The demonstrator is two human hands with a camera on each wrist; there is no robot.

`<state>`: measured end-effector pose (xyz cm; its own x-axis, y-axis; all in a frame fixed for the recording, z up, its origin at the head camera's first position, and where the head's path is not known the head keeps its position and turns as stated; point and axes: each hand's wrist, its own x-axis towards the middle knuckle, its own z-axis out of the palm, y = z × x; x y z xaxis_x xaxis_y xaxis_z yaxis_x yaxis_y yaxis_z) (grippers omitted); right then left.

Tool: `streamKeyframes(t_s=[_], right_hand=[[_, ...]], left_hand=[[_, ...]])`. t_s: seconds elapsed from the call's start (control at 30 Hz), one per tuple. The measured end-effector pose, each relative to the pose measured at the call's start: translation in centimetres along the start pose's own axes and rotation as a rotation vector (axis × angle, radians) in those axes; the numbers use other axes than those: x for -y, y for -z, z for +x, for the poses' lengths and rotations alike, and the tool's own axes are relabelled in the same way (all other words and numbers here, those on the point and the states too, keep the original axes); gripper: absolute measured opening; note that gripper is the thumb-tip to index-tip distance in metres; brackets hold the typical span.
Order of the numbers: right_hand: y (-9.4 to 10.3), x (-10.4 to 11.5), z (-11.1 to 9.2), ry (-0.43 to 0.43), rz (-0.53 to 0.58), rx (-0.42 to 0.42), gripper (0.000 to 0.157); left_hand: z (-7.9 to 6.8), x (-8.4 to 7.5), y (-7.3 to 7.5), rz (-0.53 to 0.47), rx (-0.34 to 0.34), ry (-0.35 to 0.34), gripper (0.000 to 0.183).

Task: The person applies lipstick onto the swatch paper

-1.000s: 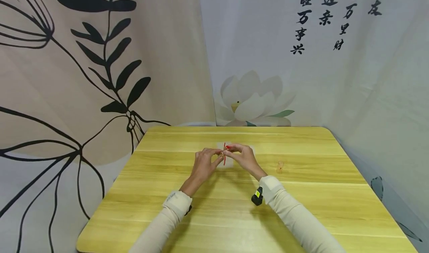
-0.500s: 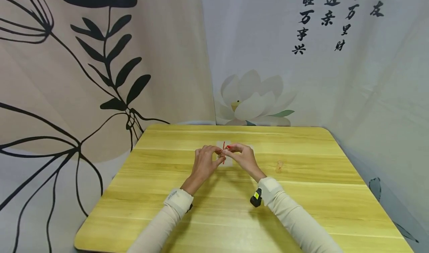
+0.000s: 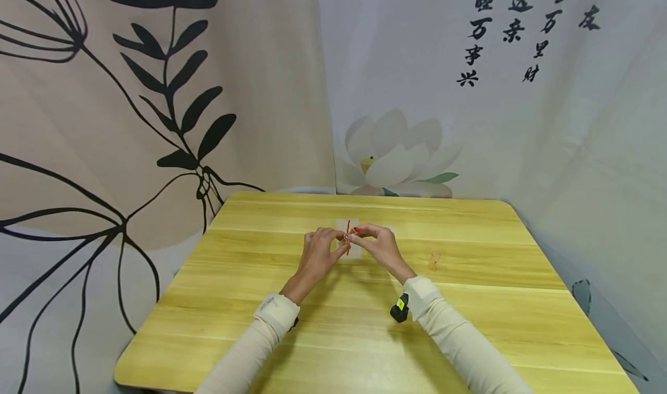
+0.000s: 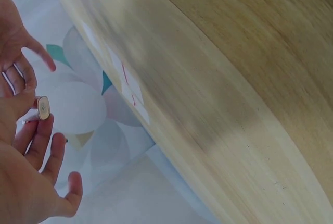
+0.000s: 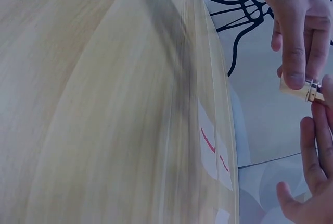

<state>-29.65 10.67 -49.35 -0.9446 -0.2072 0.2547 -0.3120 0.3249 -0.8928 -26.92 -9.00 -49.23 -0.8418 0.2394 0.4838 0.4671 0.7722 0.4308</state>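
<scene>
Both hands meet over the far middle of the table around a small gold lipstick tube. My left hand grips it between thumb and fingers, its rounded gold end with a round mark showing in the left wrist view. From the other side, my right hand pinches the other end with thumb and forefinger. A spot of red shows at the right fingertips; its nature is too small to tell. Beneath the hands lies pale paper bearing red strokes, partly covered in the head view.
A small see-through, orange-tinted piece lies on the wooden table, right of the hands. Beyond the far edge hangs a printed cloth. A black wrist camera sits by the right cuff.
The hands keep nearly the same place and hold. Only slight finger movement at the tube and a small shift of the head view show.
</scene>
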Motion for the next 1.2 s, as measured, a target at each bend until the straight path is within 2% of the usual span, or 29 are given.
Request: streamKeyframes(t_s=[0.17, 0.37, 0.7, 0.9, 1.03, 1.2], right_hand=[[0.0, -0.1, -0.1, 0.016, 0.003, 0.009, 0.026], [0.3, -0.1, -0.3, 0.041, -0.012, 0.008, 0.027], [0.8, -0.3, -0.5, 0.106, -0.058, 0.067, 0.027], [1.0, -0.4, -0.7, 0.135, -0.051, 0.09, 0.028], [1.0, -0.4, -0.8, 0.124, -0.078, 0.092, 0.027], [1.9, 0.0, -1.0, 0.112, -0.138, 0.113, 0.04]], left_hand=[[-0.1, 0.0, 0.1, 0.009, 0.019, -0.009, 0.026], [-0.1, -0.1, 0.2, -0.035, 0.059, -0.01, 0.028], [-0.5, 0.3, 0.0, -0.082, 0.115, -0.045, 0.032], [-0.7, 0.2, 0.0, -0.113, 0.116, -0.058, 0.033], [-0.8, 0.1, 0.0, -0.121, 0.118, -0.061, 0.034], [-0.8, 0.4, 0.3, -0.128, 0.118, -0.038, 0.036]])
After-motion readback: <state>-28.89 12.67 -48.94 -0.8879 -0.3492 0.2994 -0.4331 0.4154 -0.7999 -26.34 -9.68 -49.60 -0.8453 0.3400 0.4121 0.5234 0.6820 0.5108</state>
